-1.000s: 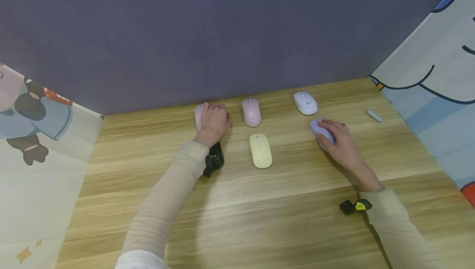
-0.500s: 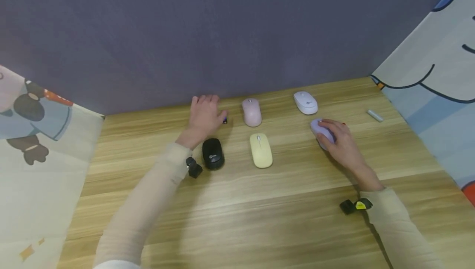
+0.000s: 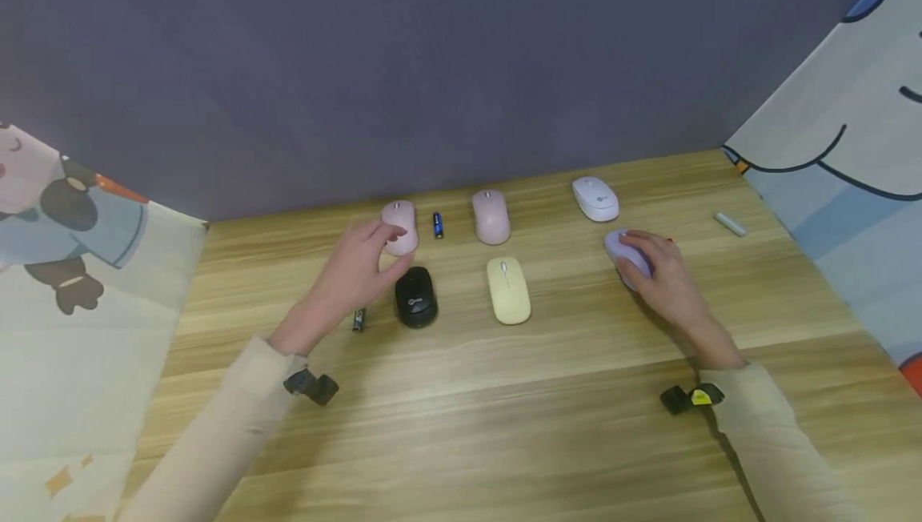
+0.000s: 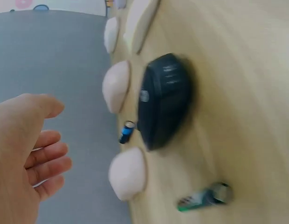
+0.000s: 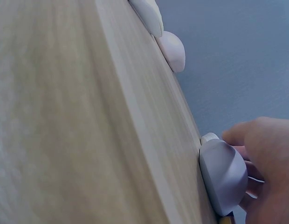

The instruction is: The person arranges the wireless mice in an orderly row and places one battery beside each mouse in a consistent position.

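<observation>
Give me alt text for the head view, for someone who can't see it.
A person's right hand holds a purple mouse on a wooden table while the left hand hovers, empty, near a black mouse. Also there: two pink mice, a yellow mouse, a white mouse, two batteries and a grey cylinder.

I count two pink mice (image 3: 401, 218) (image 3: 491, 218), one white mouse (image 3: 595, 199), one lilac mouse (image 3: 617, 246), one black mouse (image 3: 415, 298), one yellow mouse (image 3: 508, 291). I've two batteries (image 3: 438, 226) (image 3: 358, 320) and one pale stick (image 3: 731, 223).
</observation>
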Tool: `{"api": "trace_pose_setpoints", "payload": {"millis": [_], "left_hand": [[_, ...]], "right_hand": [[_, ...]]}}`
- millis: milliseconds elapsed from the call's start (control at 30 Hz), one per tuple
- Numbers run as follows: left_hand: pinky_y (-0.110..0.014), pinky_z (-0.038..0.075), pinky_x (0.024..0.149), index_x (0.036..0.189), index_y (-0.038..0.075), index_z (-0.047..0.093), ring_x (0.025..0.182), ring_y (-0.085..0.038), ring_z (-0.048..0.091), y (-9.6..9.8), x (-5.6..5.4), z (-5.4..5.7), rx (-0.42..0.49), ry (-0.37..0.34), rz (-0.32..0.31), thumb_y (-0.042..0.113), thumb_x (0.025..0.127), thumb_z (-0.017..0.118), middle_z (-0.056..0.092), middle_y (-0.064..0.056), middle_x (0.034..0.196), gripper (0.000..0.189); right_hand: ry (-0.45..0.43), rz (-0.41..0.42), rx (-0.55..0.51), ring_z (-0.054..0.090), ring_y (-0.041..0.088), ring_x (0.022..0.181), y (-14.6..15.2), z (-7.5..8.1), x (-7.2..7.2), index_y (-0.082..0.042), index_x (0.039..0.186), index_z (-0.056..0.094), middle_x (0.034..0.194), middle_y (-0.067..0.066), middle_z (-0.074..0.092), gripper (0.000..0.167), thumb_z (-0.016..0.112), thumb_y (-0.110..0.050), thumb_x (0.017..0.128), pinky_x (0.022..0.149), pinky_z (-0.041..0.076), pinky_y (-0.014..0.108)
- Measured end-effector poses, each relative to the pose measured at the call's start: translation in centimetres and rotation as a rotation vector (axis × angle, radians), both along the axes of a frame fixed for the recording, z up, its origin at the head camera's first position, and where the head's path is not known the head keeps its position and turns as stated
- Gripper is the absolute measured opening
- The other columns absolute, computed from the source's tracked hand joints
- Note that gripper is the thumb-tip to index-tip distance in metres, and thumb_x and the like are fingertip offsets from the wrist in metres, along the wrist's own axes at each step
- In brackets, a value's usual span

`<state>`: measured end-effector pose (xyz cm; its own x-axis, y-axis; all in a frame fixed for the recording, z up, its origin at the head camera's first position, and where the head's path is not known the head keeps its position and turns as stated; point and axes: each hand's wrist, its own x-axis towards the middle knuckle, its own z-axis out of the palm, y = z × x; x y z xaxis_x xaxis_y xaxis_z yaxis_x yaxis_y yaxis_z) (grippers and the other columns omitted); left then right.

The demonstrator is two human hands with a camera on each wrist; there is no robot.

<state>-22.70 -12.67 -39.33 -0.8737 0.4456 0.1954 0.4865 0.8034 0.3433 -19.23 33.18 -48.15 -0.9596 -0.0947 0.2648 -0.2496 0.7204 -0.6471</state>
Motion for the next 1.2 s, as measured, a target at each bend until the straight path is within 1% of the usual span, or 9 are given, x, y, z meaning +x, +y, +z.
{"api": "trace_pose_setpoints", "payload": {"millis": [167, 333, 467, 533, 600, 800, 900, 1033, 1200], "left_hand": [[-0.056, 0.048, 0.107, 0.129, -0.003, 0.064, 0.119, -0.04, 0.061, -2.3, 2.1, -1.4, -0.01, -0.017, -0.022, 0.029, 0.096, 0.073, 0.067, -0.02, 0.125, 0.047], [-0.058, 0.048, 0.11, 0.134, -0.001, 0.062, 0.124, -0.042, 0.06, -5.0, 3.9, -2.5, -0.021, -0.105, -0.035, 0.027, 0.093, 0.078, 0.064, -0.02, 0.132, 0.052], [-0.06, 0.045, 0.112, 0.139, -0.001, 0.058, 0.129, -0.043, 0.057, -6.7, 4.7, -3.5, -0.038, -0.2, -0.042, 0.03, 0.089, 0.082, 0.06, -0.021, 0.139, 0.063], [-0.061, 0.043, 0.114, 0.141, -0.001, 0.056, 0.133, -0.043, 0.054, -7.2, 4.9, -4.0, -0.038, -0.241, -0.031, 0.034, 0.088, 0.083, 0.057, -0.021, 0.143, 0.068], [-0.061, 0.041, 0.116, 0.143, 0.0, 0.055, 0.135, -0.043, 0.052, -7.6, 5.1, -4.4, -0.029, -0.257, -0.022, 0.035, 0.087, 0.084, 0.055, -0.021, 0.145, 0.072], [-0.061, 0.042, 0.115, 0.14, 0.001, 0.058, 0.133, -0.043, 0.054, -8.2, 5.2, -5.2, 0.008, -0.262, -0.032, 0.031, 0.085, 0.086, 0.057, -0.021, 0.144, 0.069], [-0.061, 0.042, 0.115, 0.139, 0.001, 0.059, 0.133, -0.043, 0.054, -8.3, 5.1, -5.5, 0.007, -0.262, -0.043, 0.028, 0.085, 0.086, 0.058, -0.021, 0.143, 0.066], [-0.061, 0.042, 0.115, 0.138, 0.002, 0.06, 0.133, -0.043, 0.055, -8.5, 5.0, -5.8, 0.003, -0.26, -0.056, 0.024, 0.085, 0.086, 0.059, -0.02, 0.143, 0.063], [-0.062, 0.042, 0.114, 0.135, 0.003, 0.063, 0.132, -0.044, 0.055, -8.6, 4.9, -5.9, 0.004, -0.259, -0.09, 0.019, 0.085, 0.086, 0.06, -0.02, 0.142, 0.058]], "right_hand": [[0.0, -0.003, 0.004, 0.044, 0.052, 0.136, 0.1, -0.1, -0.1, 0.004, 0.134, 0.061, 0.146, 0.027, 0.053, 0.038, 0.065, -0.015, 0.102, 0.109, 0.038, 0.072], [0.008, 0.002, -0.007, 0.043, 0.053, 0.135, 0.2, -0.4, -0.1, 0.004, 0.134, 0.061, 0.146, 0.027, 0.053, 0.038, 0.065, -0.015, 0.102, 0.112, 0.034, 0.072], [0.019, 0.009, -0.019, 0.043, 0.054, 0.135, 0.3, -0.4, -0.1, 0.004, 0.134, 0.061, 0.145, 0.028, 0.053, 0.037, 0.064, -0.014, 0.102, 0.116, 0.03, 0.071], [0.018, 0.01, -0.021, 0.043, 0.054, 0.135, 0.3, -0.3, -0.1, 0.005, 0.134, 0.061, 0.145, 0.029, 0.053, 0.037, 0.064, -0.013, 0.102, 0.118, 0.028, 0.071], [0.01, 0.005, -0.014, 0.043, 0.053, 0.136, 0.2, -0.2, -0.1, 0.004, 0.134, 0.061, 0.146, 0.028, 0.053, 0.037, 0.065, -0.014, 0.102, 0.118, 0.028, 0.071], [-0.006, -0.007, 0.001, 0.044, 0.052, 0.136, 0.1, -0.1, -0.1, 0.003, 0.135, 0.061, 0.147, 0.027, 0.053, 0.038, 0.064, -0.016, 0.102, 0.11, 0.037, 0.072], [-0.002, -0.006, 0.001, 0.044, 0.052, 0.136, 0.1, -0.1, -0.1, 0.003, 0.135, 0.061, 0.146, 0.027, 0.053, 0.038, 0.065, -0.015, 0.102, 0.109, 0.037, 0.072], [-0.005, -0.003, -0.006, 0.043, 0.052, 0.136, 0.1, -0.1, -0.1, 0.004, 0.135, 0.061, 0.146, 0.028, 0.052, 0.038, 0.064, -0.015, 0.102, 0.113, 0.034, 0.071], [0.005, 0.003, -0.015, 0.043, 0.054, 0.136, 0.1, -0.2, -0.1, 0.004, 0.135, 0.061, 0.146, 0.029, 0.053, 0.038, 0.064, -0.014, 0.102, 0.122, 0.022, 0.069]]}}
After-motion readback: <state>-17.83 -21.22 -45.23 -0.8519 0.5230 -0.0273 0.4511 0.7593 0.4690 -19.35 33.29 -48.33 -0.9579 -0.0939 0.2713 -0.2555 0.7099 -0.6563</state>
